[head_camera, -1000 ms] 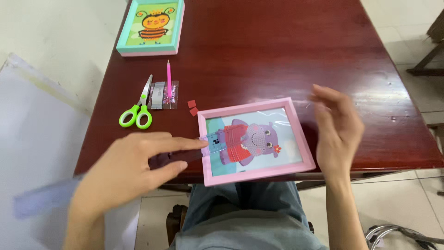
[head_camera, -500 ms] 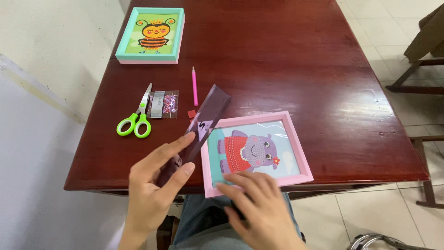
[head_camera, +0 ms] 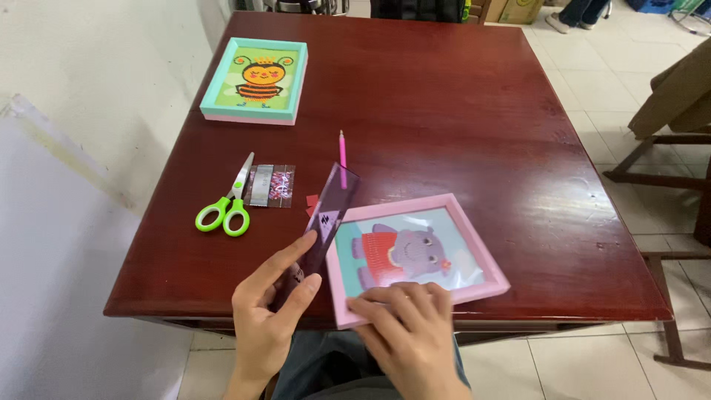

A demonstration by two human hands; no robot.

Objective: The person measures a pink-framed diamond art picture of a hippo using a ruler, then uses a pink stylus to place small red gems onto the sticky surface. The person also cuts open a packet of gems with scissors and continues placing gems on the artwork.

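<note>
At the desk's near edge, the left hand pinches a dark translucent ruler between thumb and fingers. The right hand presses flat, fingers spread, on the pink-framed elephant picture.

Left hand is gripping a dark translucent ruler against the pink frame; right hand is pressing its near edge. Scissors, pink pen, teal frame are lying on the table.
</note>
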